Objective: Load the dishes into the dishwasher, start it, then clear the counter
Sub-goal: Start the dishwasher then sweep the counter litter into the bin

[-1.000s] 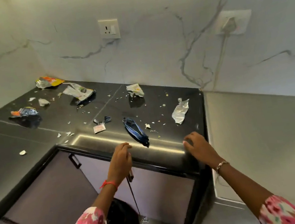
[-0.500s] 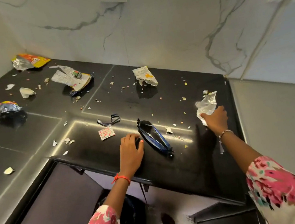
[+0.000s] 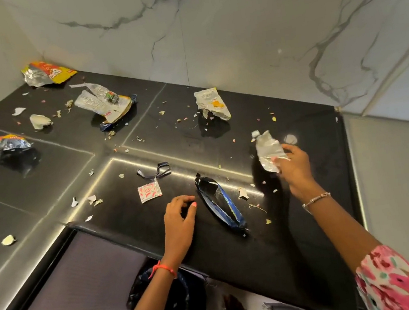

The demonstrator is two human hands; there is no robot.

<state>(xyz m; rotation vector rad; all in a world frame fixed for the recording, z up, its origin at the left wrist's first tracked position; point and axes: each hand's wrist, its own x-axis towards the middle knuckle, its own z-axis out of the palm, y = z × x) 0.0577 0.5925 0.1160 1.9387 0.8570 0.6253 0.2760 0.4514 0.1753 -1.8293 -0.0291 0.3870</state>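
Observation:
The black counter [image 3: 277,249] is strewn with wrappers and crumbs. My right hand [image 3: 295,165] grips a crumpled silver wrapper [image 3: 267,152], lifted a little off the counter at the right. My left hand [image 3: 179,217] hovers over the front edge with its fingers loosely curled and holding nothing, just left of a long dark blue wrapper [image 3: 220,203]. A small red-and-white sachet [image 3: 150,192] and a torn blue strip [image 3: 157,170] lie behind my left hand.
Further back lie a white and yellow wrapper [image 3: 213,105], a large silver wrapper [image 3: 104,104], a yellow-red chip bag [image 3: 49,75] and an orange bag [image 3: 3,145]. A black bin bag [image 3: 178,305] hangs below the counter edge. Marble walls close the back and right.
My right hand has taken hold of the silver wrapper and lifted it slightly. My left hand has moved from the counter's edge to beside the blue wrapper. The view has tilted down.

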